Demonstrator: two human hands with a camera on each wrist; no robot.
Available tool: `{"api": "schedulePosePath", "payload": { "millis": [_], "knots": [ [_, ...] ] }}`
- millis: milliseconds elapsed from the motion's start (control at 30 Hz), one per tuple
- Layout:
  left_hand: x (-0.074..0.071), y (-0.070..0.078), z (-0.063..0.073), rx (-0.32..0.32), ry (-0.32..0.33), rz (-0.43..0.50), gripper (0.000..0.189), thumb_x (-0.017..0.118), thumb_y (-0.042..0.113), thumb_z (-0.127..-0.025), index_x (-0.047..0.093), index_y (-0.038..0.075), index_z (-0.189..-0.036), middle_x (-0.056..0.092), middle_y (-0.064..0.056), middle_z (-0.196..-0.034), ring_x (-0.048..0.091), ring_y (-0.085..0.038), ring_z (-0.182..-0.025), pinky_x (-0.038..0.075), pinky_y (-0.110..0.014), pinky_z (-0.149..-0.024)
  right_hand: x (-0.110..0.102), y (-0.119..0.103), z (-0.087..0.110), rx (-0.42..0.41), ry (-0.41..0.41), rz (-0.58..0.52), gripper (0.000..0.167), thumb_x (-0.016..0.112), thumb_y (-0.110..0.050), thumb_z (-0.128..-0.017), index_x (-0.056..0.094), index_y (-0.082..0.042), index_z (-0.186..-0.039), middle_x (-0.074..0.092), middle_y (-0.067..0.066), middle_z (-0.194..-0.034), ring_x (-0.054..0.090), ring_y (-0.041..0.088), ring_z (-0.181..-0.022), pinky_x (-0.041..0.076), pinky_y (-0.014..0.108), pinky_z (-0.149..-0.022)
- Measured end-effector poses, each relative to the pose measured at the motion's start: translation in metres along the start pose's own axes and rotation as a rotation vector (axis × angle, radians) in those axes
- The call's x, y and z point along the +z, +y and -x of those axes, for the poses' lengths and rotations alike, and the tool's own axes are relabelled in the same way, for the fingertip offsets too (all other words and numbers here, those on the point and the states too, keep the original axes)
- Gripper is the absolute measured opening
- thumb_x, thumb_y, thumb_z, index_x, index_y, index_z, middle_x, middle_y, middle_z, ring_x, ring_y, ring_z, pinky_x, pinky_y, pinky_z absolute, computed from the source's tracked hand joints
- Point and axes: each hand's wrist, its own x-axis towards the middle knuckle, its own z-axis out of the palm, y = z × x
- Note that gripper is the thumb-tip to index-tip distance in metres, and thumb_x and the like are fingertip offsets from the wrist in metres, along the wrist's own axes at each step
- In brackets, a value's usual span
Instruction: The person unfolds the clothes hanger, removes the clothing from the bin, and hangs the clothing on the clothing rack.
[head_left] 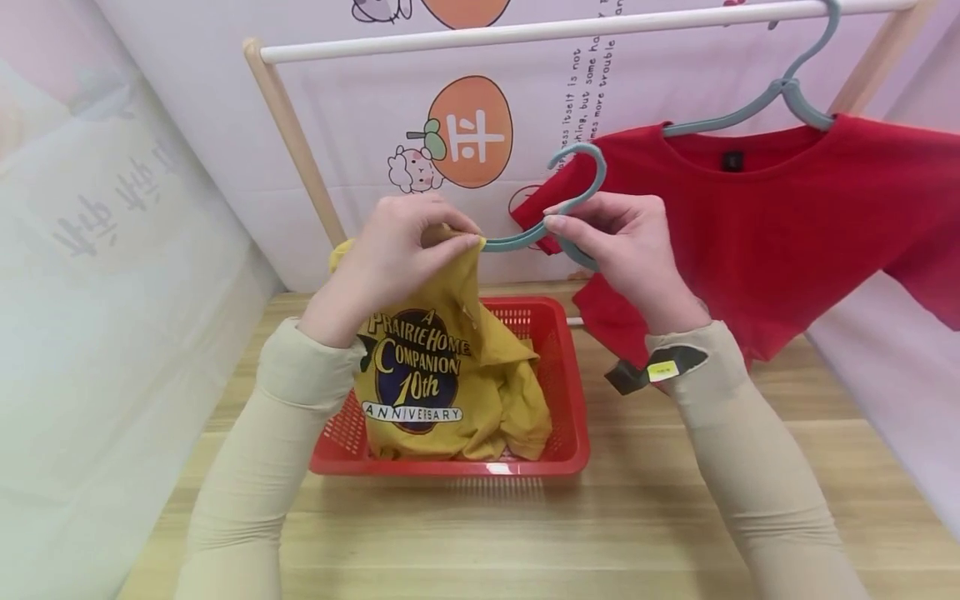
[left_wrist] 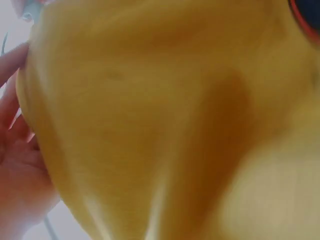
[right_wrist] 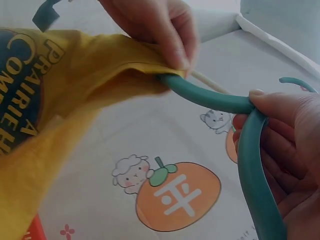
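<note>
A yellow T-shirt with a printed anniversary logo hangs from my left hand, which pinches the cloth near its upper edge. One arm of a teal clothes hanger runs into the shirt at that spot. My right hand pinches the hanger just below its hook, and the other hanger arm slopes down uncovered. In the right wrist view the hanger enters the yellow cloth beside the left thumb. Yellow fabric fills most of the left wrist view. The part of the hanger inside the shirt is hidden.
A red plastic basket stands on the wooden table beneath the shirt. Behind, a rack with a white rail spans the back. On its right side a red T-shirt hangs on another teal hanger.
</note>
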Motion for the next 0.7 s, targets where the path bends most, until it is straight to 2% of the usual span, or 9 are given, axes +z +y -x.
{"api": "schedulePosePath", "payload": {
  "millis": [100,167,267,333,500,600,700],
  "knots": [
    [-0.008,0.001,0.003,-0.039,-0.067,-0.095,0.018,0.073,0.029,-0.097,0.080,0.016,-0.107,0.074,0.007,-0.097,0.063,-0.006,-0.087,0.051,-0.029,-0.079,-0.007,-0.001,-0.001,0.002,0.027,-0.030,0.022,0.079,-0.015,-0.091,0.079,-0.007,-0.111,0.076,0.010,-0.095,0.068,0.029,-0.082,0.055,0.033,-0.071],
    [-0.012,0.000,0.003,-0.031,-0.079,-0.093,0.019,0.072,0.029,-0.098,0.080,0.016,-0.110,0.075,0.007,-0.099,0.065,-0.005,-0.088,0.052,-0.028,-0.078,-0.010,-0.001,-0.001,0.004,0.032,-0.046,0.022,0.080,-0.015,-0.091,0.079,-0.006,-0.111,0.076,0.011,-0.095,0.068,0.030,-0.084,0.056,0.034,-0.074],
    [-0.013,-0.002,0.002,0.023,-0.049,-0.049,0.016,0.073,0.022,-0.097,0.081,0.013,-0.108,0.076,0.005,-0.099,0.067,-0.004,-0.086,0.054,-0.026,-0.075,-0.011,-0.002,-0.001,0.011,0.029,-0.059,0.021,0.080,-0.015,-0.090,0.080,-0.006,-0.110,0.076,0.011,-0.095,0.068,0.029,-0.084,0.056,0.033,-0.074],
    [-0.009,-0.003,0.001,0.072,-0.018,-0.019,0.014,0.074,0.018,-0.096,0.081,0.011,-0.105,0.077,0.003,-0.096,0.068,-0.004,-0.083,0.054,-0.025,-0.071,-0.007,-0.003,-0.001,-0.003,0.015,-0.047,0.021,0.080,-0.014,-0.091,0.080,-0.007,-0.110,0.076,0.011,-0.094,0.067,0.029,-0.079,0.055,0.033,-0.069],
    [0.008,-0.003,-0.001,0.132,0.038,0.039,0.011,0.075,0.016,-0.095,0.082,0.009,-0.100,0.076,0.003,-0.089,0.065,-0.006,-0.075,0.050,-0.025,-0.064,0.007,-0.008,-0.002,-0.072,-0.024,-0.002,0.019,0.079,-0.011,-0.091,0.080,-0.005,-0.109,0.076,0.010,-0.088,0.062,0.026,-0.068,0.050,0.031,-0.057],
    [0.015,-0.001,-0.003,0.152,0.062,0.065,0.011,0.076,0.015,-0.095,0.082,0.008,-0.100,0.076,0.002,-0.089,0.064,-0.006,-0.074,0.049,-0.026,-0.064,0.011,-0.008,-0.002,-0.090,-0.029,0.003,0.019,0.079,-0.010,-0.091,0.079,-0.004,-0.108,0.075,0.009,-0.087,0.062,0.026,-0.067,0.050,0.031,-0.056],
    [0.017,0.001,-0.005,0.139,0.040,0.050,0.014,0.074,0.016,-0.096,0.082,0.007,-0.103,0.077,0.000,-0.092,0.065,-0.007,-0.076,0.051,-0.026,-0.067,0.012,-0.008,-0.001,-0.094,-0.033,0.012,0.019,0.079,-0.011,-0.091,0.079,-0.005,-0.109,0.075,0.009,-0.088,0.065,0.028,-0.071,0.052,0.031,-0.058]
  ]
}}
